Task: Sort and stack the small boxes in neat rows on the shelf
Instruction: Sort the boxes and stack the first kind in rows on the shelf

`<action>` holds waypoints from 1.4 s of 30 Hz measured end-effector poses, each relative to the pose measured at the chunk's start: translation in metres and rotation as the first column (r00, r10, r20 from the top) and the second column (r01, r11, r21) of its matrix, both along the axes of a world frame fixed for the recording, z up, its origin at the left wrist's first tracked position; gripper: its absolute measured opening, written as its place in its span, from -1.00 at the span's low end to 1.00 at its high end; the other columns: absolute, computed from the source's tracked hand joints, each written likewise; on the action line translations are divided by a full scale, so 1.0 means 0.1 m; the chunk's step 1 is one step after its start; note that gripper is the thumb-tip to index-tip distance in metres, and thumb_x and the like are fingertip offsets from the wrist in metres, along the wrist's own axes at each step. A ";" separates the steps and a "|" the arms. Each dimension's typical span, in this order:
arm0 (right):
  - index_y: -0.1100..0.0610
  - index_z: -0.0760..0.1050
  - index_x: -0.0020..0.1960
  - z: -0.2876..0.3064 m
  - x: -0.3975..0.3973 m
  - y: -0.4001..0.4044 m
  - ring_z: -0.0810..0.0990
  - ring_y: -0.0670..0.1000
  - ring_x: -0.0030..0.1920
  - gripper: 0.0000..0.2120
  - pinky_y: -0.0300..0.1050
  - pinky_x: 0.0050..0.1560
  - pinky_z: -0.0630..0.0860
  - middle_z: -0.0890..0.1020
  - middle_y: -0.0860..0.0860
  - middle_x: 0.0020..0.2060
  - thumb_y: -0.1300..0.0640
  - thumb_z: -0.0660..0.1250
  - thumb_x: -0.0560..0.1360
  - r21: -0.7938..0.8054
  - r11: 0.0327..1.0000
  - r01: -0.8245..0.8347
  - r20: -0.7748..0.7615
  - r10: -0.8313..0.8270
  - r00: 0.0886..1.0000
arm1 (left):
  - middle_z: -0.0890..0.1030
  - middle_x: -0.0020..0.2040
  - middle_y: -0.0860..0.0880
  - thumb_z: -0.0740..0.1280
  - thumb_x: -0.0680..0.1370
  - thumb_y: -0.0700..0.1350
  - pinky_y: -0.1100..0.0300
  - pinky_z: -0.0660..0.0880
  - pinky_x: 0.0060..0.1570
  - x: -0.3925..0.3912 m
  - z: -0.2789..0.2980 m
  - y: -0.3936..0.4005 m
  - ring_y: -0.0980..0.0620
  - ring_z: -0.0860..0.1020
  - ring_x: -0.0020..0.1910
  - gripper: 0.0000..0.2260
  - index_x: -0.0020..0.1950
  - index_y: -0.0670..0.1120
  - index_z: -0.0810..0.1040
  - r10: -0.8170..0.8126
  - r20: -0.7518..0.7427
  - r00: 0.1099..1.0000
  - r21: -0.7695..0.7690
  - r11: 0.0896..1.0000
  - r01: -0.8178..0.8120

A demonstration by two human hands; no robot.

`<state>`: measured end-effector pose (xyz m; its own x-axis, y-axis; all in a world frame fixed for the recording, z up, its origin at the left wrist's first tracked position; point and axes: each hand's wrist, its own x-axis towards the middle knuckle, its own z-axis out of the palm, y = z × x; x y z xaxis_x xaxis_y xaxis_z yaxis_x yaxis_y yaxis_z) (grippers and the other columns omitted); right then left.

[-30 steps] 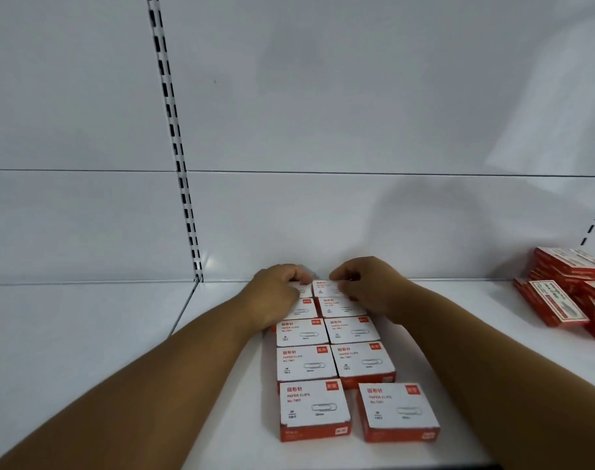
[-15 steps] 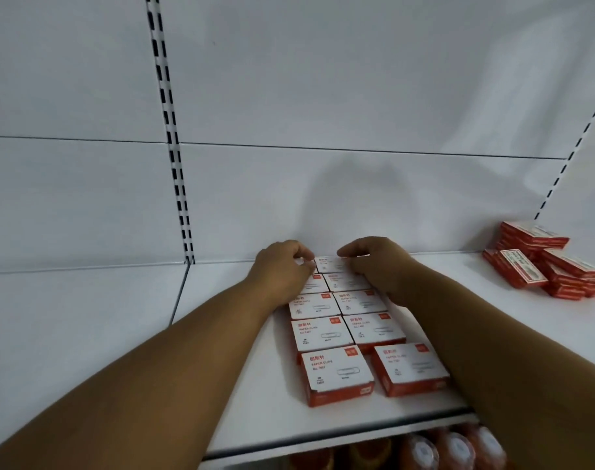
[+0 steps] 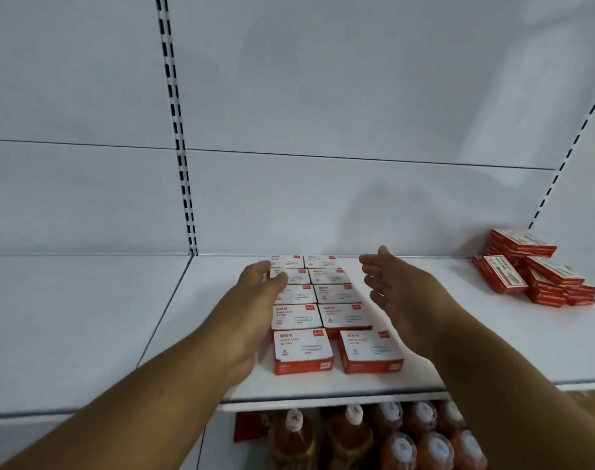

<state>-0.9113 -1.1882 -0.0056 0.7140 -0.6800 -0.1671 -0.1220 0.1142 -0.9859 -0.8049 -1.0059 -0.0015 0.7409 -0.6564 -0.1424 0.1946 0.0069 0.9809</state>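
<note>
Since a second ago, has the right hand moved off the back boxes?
Yes. The right hand has lifted off the back boxes and swung right, fingers open.

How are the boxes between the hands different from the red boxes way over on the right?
The paper clip boxes lie in two straight columns, white tops up; the red boxes sit in a messy, tilted pile. The paper clip boxes look chunkier, the red boxes flatter and longer. Both are red and white and sit on the same shelf.
</note>
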 end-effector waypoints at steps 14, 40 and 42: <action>-0.16 0.55 0.07 -0.07 -0.49 0.26 0.54 -0.09 0.16 -0.84 -0.14 0.07 0.54 0.53 -0.29 0.16 -0.11 0.37 0.51 -0.603 0.784 -0.148 -0.105 0.106 0.989 | 0.18 0.53 0.26 0.39 0.54 0.08 0.31 0.16 0.35 -0.34 -0.15 0.19 0.18 0.23 0.49 -0.48 0.47 0.23 0.30 -0.312 0.710 0.631 0.456 0.887 -0.075; 0.05 0.69 0.08 -0.28 -0.57 0.28 0.52 -0.04 0.02 -0.62 -0.08 0.01 0.51 0.61 -0.07 -0.02 -0.18 0.31 0.46 -0.954 0.184 -0.238 -0.223 0.100 0.970 | 0.44 0.37 0.25 0.40 0.48 0.20 0.31 0.20 0.28 -0.32 -0.36 0.17 0.21 0.30 0.35 -0.59 0.33 0.25 0.52 -0.330 0.883 0.334 0.416 0.879 -0.233; 0.04 0.68 0.09 -0.29 -0.57 0.28 0.52 -0.04 0.04 -0.61 -0.10 0.03 0.51 0.61 -0.07 -0.01 -0.19 0.31 0.45 -0.952 0.192 -0.237 -0.225 0.084 0.971 | 0.45 0.36 0.23 0.38 0.47 0.22 0.30 0.21 0.28 -0.31 -0.37 0.17 0.20 0.31 0.34 -0.59 0.32 0.25 0.52 -0.330 0.893 0.306 0.406 0.885 -0.229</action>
